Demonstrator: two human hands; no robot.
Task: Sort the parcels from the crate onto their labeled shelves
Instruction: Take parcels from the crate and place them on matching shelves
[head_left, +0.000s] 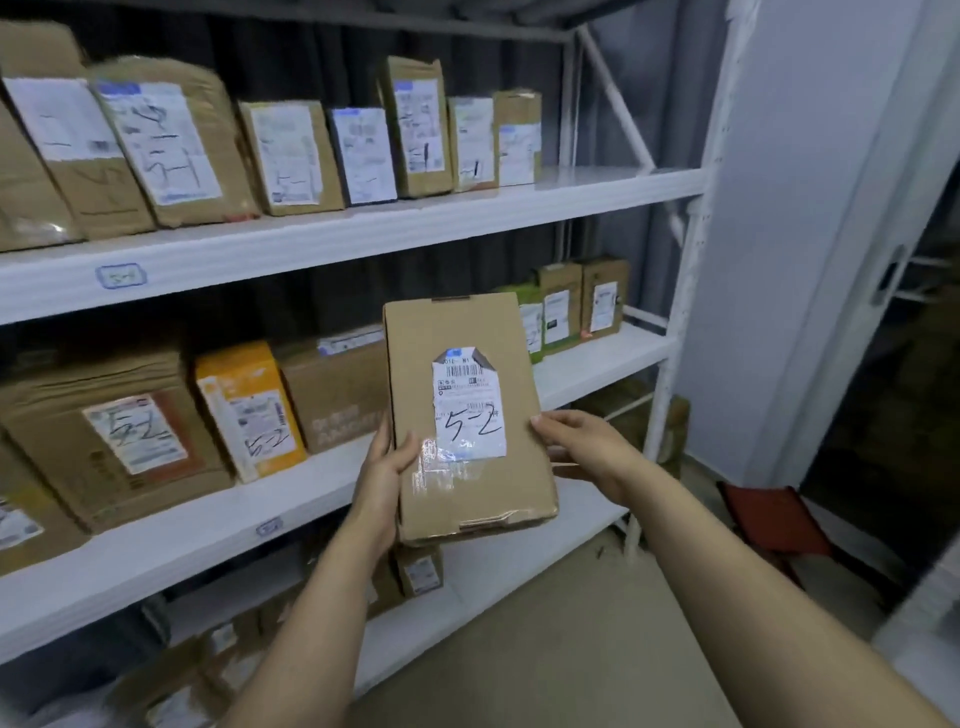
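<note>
The parcel (467, 415) is held upright in the air in front of the middle shelf (587, 369), with its label (469, 410) turned to the person so that the handwritten "5-2" can be read. The left hand (382, 483) grips the lower left edge, thumb on the front face and the other fingers hidden behind. The right hand (582, 447) holds the right edge, its fingers (550, 421) curled onto the cardboard. Gripping both edges keeps the flat box steady and leaves the writing uncovered.

The brown box (114, 441) and the yellow box (249, 410) on the middle shelf also carry "5-2", so this is likely the right level. The top shelf (363, 234) holds other parcels whose marks are too blurred to read. A bare stretch of the middle shelf lies just behind the parcel, probably where it goes, standing with its label outward like its neighbours. The crate is out of view.
</note>
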